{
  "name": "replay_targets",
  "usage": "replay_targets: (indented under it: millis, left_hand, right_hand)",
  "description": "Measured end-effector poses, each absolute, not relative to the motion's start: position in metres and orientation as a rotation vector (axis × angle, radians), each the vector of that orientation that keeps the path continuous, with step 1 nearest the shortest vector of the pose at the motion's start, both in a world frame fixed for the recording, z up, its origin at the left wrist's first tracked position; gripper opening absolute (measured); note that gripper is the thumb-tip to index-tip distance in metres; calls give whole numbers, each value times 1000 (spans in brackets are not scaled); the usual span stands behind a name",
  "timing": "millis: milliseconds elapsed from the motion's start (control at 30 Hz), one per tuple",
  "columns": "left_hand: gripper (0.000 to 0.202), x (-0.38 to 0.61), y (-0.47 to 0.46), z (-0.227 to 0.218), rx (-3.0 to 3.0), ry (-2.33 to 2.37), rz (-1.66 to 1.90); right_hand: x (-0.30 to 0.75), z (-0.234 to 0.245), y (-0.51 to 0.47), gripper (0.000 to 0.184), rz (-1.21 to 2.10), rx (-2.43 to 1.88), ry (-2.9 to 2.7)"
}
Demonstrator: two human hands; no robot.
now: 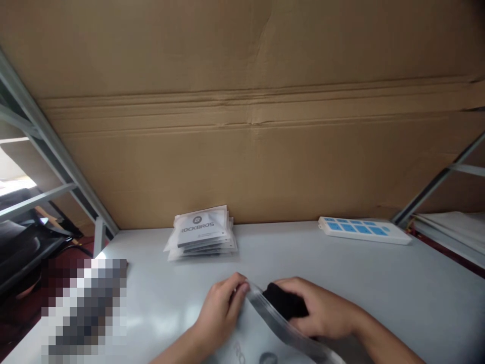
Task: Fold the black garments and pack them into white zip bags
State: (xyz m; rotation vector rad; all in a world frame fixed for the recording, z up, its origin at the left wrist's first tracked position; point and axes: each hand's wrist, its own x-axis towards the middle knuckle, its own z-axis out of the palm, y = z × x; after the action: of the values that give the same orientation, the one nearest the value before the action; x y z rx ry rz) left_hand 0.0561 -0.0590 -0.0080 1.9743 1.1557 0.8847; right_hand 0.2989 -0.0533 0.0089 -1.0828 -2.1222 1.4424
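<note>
My left hand [222,308] pinches the upper corner of a translucent zip bag [257,333] near the front of the table. Dark printing shows on the bag, partly cut off by the bottom of the view. Fingers of my right hand [322,308] are wrapped around a folded black cloth item [286,302], whose exact kind I cannot make out. The black item is at the bag's mouth, right beside its open edge. How far it reaches inside is not clear.
A stack of packed ROCKBROS bags [202,232] lies at the back of the grey table [280,253]. A white power strip with blue panels [364,230] lies back right. Behind stands a cardboard wall [242,167], with metal frame bars [71,151] at the sides. A blurred patch covers the left edge.
</note>
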Motion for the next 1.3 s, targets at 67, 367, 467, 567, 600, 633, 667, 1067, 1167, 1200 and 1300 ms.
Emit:
replay_targets:
  millis: [67, 367, 467, 567, 600, 633, 667, 1067, 1167, 1200, 1300]
  left_hand:
    - [28, 55, -58, -8, 1959, 1173, 876]
    - [24, 45, -42, -14, 1858, 1249, 905]
    - [27, 49, -34, -15, 1700, 1220, 943]
    - [34, 61, -25, -18, 1527, 1166, 1043]
    - [34, 67, -22, -19, 1501, 1164, 1078]
    - [31, 72, -19, -21, 1492, 1168, 1107]
    - [27, 78, -15, -23, 1494, 1176, 1126]
    - [34, 154, 39, -35, 1801, 1315, 980]
    - [47, 160, 40, -26, 1961, 1378, 951]
    - [52, 160, 37, -22, 2015, 1402, 938]
    - [55, 161, 25, -16, 2204, 1383, 837]
  right_hand:
    - [312, -1, -49, 46, 1460, -1188, -1941]
    - [345, -4, -29, 63, 1222, -1227, -1210]
    - [344, 10, -26, 56, 1205, -1154, -978]
    - [346, 17, -23, 54, 1173, -1104, -791]
    - [347, 18, -23, 54, 1161, -1093, -761]
    - [347, 18, -23, 54, 1155, -1085, -747]
    - [348, 18, -23, 53, 1155, -1080, -745]
    - [346, 22, -23, 55, 1137, -1034, -718]
    - [346, 20, -22, 54, 1161, -1037, -715]
    - [346, 20, -22, 54, 1164, -1037, -716]
    - [346, 19, -21, 55, 1168, -1049, -718]
